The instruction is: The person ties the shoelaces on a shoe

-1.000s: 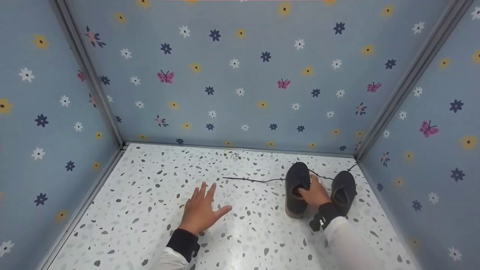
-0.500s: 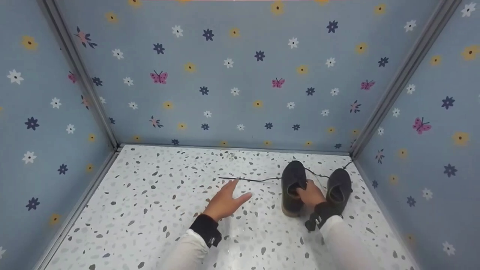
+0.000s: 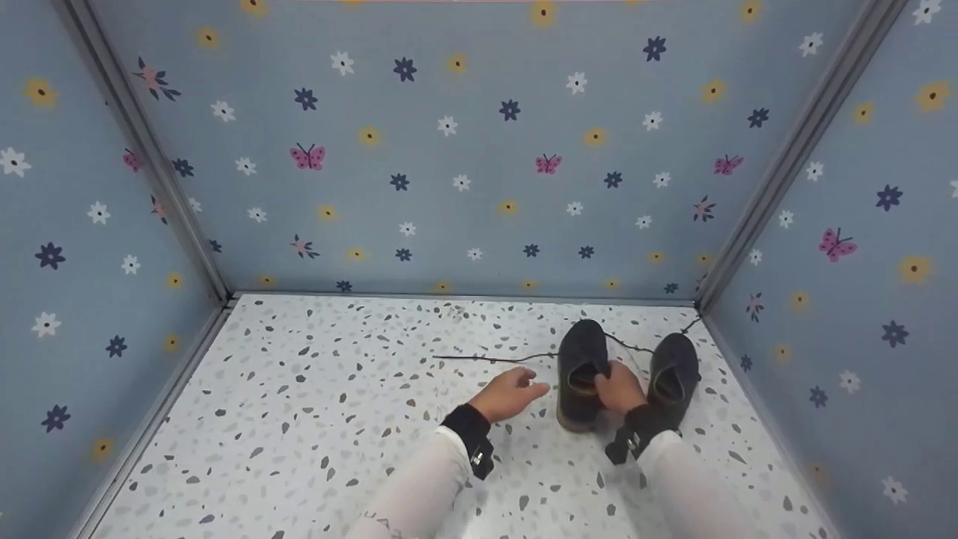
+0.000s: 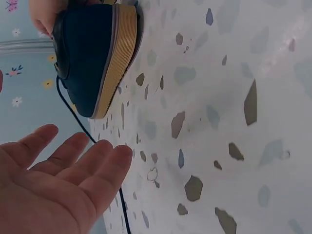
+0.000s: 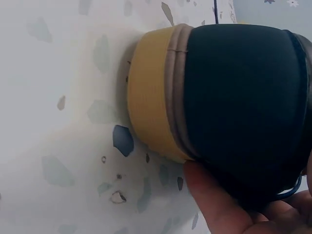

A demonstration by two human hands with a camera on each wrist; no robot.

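Note:
A dark low shoe (image 3: 582, 346) with a tan sole stands upright on the speckled surface, toe towards the back wall. My right hand (image 3: 623, 389) grips its right side, thumb at the opening; in the right wrist view some fingers lie hidden by the heel (image 5: 239, 107). Just left of the shoe, my left hand (image 3: 510, 393) hovers with relaxed fingers, touching nothing. The left wrist view shows those fingers (image 4: 105, 165) spread below the shoe (image 4: 87, 58). A thin dark lace (image 3: 516, 360) runs out leftward from the shoe along the surface.
The matching shoe (image 3: 673, 367) stands to the right, beside my right wrist. Another dark lace (image 3: 632, 347) stretches between the shoes, and one reaches the back right corner. Flowered blue panels (image 3: 479, 150) enclose the white speckled surface (image 3: 314, 404) at back and sides.
My left hand has moved right, from the open surface to beside the held shoe, and its spread fingers have relaxed inward. The right hand keeps its grip, and the shoe stays in place.

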